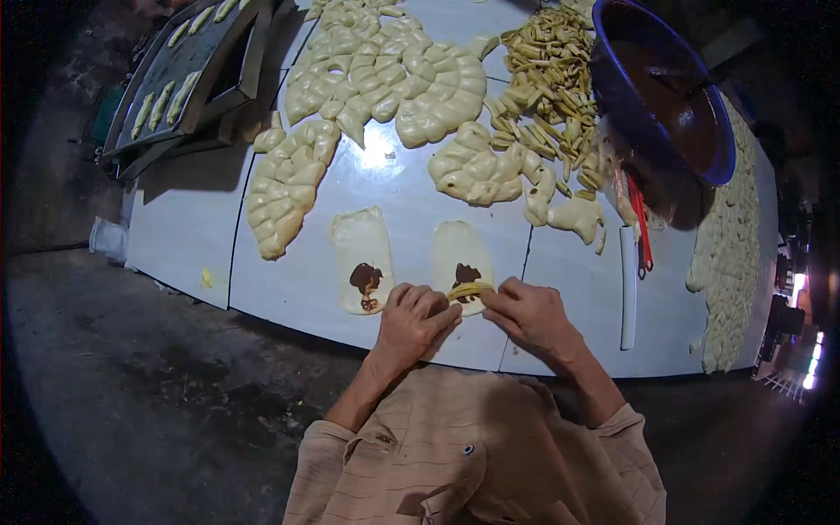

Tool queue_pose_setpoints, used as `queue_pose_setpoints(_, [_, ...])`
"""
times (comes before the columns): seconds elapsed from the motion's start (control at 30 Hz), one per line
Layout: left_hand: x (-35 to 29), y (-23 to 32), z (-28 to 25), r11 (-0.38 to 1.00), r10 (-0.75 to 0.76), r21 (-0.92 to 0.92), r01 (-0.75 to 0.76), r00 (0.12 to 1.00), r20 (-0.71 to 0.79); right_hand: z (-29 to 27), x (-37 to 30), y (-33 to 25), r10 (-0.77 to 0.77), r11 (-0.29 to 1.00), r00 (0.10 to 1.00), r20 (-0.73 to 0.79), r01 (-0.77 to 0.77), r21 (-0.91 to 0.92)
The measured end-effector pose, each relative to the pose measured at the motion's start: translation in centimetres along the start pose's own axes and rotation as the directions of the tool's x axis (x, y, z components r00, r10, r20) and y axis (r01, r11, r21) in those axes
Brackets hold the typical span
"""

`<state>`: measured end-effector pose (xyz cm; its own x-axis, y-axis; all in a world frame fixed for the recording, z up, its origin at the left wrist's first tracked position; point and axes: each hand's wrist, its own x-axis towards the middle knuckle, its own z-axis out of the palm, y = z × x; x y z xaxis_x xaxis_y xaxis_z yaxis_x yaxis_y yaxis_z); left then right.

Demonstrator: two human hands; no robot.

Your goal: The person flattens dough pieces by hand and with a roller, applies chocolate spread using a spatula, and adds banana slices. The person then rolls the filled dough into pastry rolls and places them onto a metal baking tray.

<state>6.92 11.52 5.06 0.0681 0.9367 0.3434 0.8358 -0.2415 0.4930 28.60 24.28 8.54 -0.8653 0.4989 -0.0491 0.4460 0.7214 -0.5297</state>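
Observation:
Two flat oblong dough sheets lie side by side near the table's front edge. The left dough sheet carries a dark brown smear of chocolate-like paste. On the right dough sheet is a similar dark smear, and across its near end lies a yellow banana slice. My left hand is closed at the left end of this slice, its fingers at the sheet's near corner. My right hand pinches the right end. The fingertips partly hide the sheet's near edge.
Portioned dough masses spread over the far table. A heap of banana slices stands beside a blue basin of brown paste. A white knife and a red-handled tool lie right. Trays hold shaped dough at left.

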Motion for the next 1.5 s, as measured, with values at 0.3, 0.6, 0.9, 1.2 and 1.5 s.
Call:
queue_pose_setpoints(0.3, [0.5,0.5,-0.5,0.962,-0.237,-0.155,0.227,0.970,-0.052,0.6,-0.1,1.0,0.142,0.937,0.988,-0.064,-0.113,0.329])
queue_pose_setpoints(0.6, [1.8,0.2,-0.6,0.921,-0.373,0.080,0.380,0.923,-0.094,1.1,2.2,0.8,0.258,0.945,0.945,-0.201,-0.203,0.257])
queue_pose_setpoints(0.9, [2.2,0.1,-1.3,0.989,-0.147,0.037,0.145,0.989,0.030,0.1,1.5,0.7,0.036,0.997,0.998,-0.050,-0.032,0.066])
queue_pose_setpoints(1.2, [1.8,-0.5,-0.4,0.985,-0.170,0.019,0.171,0.985,-0.031,0.7,1.9,1.2,0.238,0.936,0.952,-0.194,-0.171,0.309])
queue_pose_setpoints(1.5, [2.0,-0.7,-0.4,0.993,-0.120,0.010,0.120,0.993,-0.015,1.0,2.2,1.9,-0.121,0.993,0.984,-0.132,0.119,-0.024])
